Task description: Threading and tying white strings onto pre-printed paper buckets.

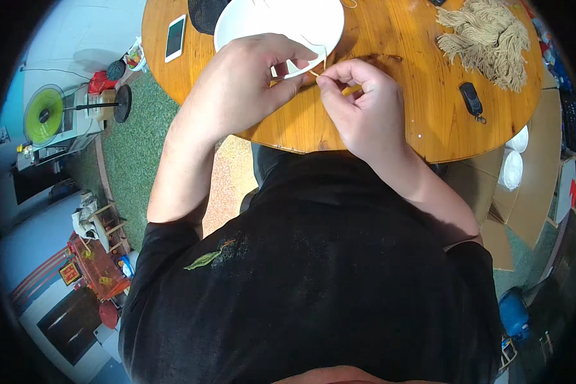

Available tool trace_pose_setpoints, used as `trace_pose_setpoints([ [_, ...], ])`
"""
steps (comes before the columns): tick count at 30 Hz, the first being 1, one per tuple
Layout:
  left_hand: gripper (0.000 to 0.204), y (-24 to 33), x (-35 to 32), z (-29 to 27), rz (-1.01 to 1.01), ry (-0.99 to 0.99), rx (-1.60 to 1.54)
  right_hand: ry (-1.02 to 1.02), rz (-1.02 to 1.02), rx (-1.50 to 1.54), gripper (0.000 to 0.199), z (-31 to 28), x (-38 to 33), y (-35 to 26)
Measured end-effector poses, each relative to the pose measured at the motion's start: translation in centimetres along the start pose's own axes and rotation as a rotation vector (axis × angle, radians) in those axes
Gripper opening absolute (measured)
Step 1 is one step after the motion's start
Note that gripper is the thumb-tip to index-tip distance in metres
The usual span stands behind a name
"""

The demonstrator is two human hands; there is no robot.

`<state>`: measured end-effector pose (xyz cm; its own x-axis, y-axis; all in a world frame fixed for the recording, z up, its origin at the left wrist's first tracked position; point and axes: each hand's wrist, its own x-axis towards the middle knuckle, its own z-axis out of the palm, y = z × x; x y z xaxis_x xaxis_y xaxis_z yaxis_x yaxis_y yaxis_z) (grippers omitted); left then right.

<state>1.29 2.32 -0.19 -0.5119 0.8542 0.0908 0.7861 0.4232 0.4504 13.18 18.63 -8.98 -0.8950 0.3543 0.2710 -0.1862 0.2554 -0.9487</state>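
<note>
My left hand is closed around a white curved piece, thumb below and fingers above. Whether that piece is joined to the big white bowl behind it I cannot tell. A thin tan strand of yarn runs up against the white piece's edge. Its lower end is pinched between the thumb and forefinger of my right hand, just right of the left fingertips. A loose bundle of tan yarn lies at the far right of the round wooden table.
A white phone and a black mesh object lie at the table's left. A black key fob is near its right edge. On the floor stand a green fan at left and cardboard with white round containers at right.
</note>
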Motion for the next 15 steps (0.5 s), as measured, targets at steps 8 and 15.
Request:
trace_pose_setpoints([
  [8,0.021,-0.12,-0.04,0.19,0.002,-0.001,0.002,0.002,0.011,-0.013,0.011,0.01,-0.16,-0.11],
  [15,0.021,-0.02,-0.18,0.16,0.009,0.006,0.005,0.015,0.002,-0.018,0.011,0.22,-0.09,-0.07],
])
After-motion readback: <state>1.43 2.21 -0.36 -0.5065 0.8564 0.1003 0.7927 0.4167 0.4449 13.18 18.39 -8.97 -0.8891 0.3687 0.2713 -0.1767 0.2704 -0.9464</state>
